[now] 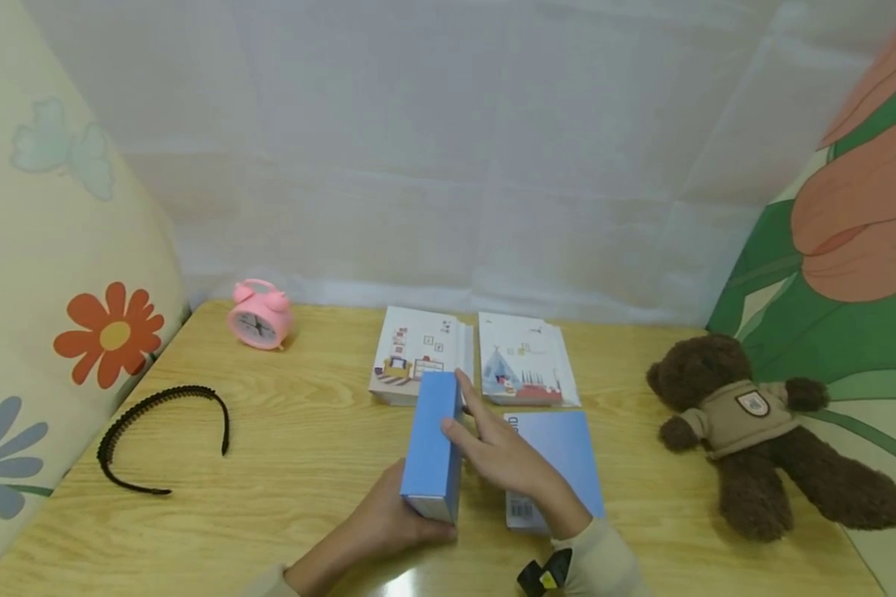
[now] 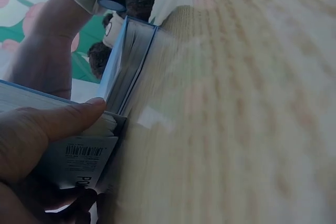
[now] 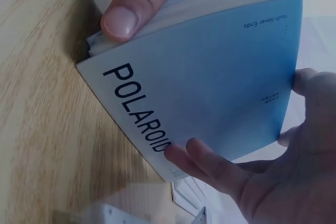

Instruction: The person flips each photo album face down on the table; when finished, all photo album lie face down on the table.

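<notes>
A blue book (image 1: 433,439) titled POLAROID (image 3: 210,77) stands on its edge on the wooden table (image 1: 306,481). My left hand (image 1: 396,518) grips its near end, the thumb (image 2: 63,119) pressed on the page edges (image 2: 128,61). My right hand (image 1: 481,431) lies against the right cover with straight fingers (image 3: 210,166). Under that hand a second blue book (image 1: 563,452) lies flat with a barcode at its near end.
Two white illustrated books (image 1: 418,352) (image 1: 523,361) lie side by side behind. A pink alarm clock (image 1: 260,315) stands at the back left, a black headband (image 1: 164,431) lies at the left, and a brown teddy bear (image 1: 754,423) sits at the right. Patterned walls close both sides.
</notes>
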A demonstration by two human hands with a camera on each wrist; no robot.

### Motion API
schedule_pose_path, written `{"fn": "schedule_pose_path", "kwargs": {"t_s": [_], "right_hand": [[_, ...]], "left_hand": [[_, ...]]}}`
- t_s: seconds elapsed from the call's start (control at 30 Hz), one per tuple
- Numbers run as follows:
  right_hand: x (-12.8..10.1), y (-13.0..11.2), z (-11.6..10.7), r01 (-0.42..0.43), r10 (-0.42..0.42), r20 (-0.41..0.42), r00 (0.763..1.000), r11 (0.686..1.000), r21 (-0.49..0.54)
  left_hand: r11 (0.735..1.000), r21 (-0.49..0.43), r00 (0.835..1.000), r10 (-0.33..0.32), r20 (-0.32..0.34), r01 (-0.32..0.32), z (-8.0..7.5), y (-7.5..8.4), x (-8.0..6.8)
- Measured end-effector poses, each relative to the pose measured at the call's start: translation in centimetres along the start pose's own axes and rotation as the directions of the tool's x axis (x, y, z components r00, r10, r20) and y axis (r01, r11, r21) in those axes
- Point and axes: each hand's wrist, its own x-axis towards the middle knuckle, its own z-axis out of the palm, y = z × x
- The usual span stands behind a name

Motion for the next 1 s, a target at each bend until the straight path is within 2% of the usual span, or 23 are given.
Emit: {"fn": "schedule_pose_path", "kwargs": {"t_s": [0.1,0.2,0.33,0.43,0.53,0.63,0.77,0.87,1.0], "right_hand": [[0.2,-0.1,0.1,0.009,-0.009,0.012,1.000,1.000,0.025],[0.4,-0.1,0.3,0.019,-0.025,0.049,0.998,0.992,0.124],[0.4,0.3,0.4,0.018,-0.052,0.115,0.992,0.960,0.278],[0.2,0.7,0.2,0.019,-0.069,0.142,0.987,0.946,0.324],[0.0,1.0,0.0,0.004,-0.059,0.151,0.987,0.940,0.341],[-0.1,1.3,0.0,-0.017,-0.028,0.140,0.990,0.950,0.312],[-0.1,1.5,0.3,-0.050,0.032,0.102,0.994,0.983,0.178],[0.0,1.8,0.6,-0.051,0.046,0.104,0.994,0.998,0.041],[0.1,2.4,1.0,-0.033,0.042,0.139,0.989,0.997,-0.065]], "left_hand": [[0.999,0.053,1.000,0.015,-0.016,-0.014,-0.4,-0.1,-0.1],[0.993,0.109,0.999,0.040,-0.027,-0.036,-1.0,-0.2,-0.2],[0.974,0.217,0.996,0.074,-0.054,-0.061,-2.1,0.0,-0.8],[0.950,0.311,0.995,0.066,-0.079,-0.038,-2.8,0.4,-1.3],[0.930,0.367,0.994,0.031,-0.101,0.008,-3.3,0.7,-1.7],[0.917,0.395,0.994,-0.019,-0.108,0.061,-3.5,0.7,-1.9],[0.902,0.420,0.991,-0.062,-0.116,0.105,-3.7,0.4,-2.2],[0.883,0.457,0.991,-0.056,-0.125,0.107,-3.8,0.2,-2.3],[0.859,0.504,0.992,-0.029,-0.125,0.089,-3.8,0.0,-2.5]]}}
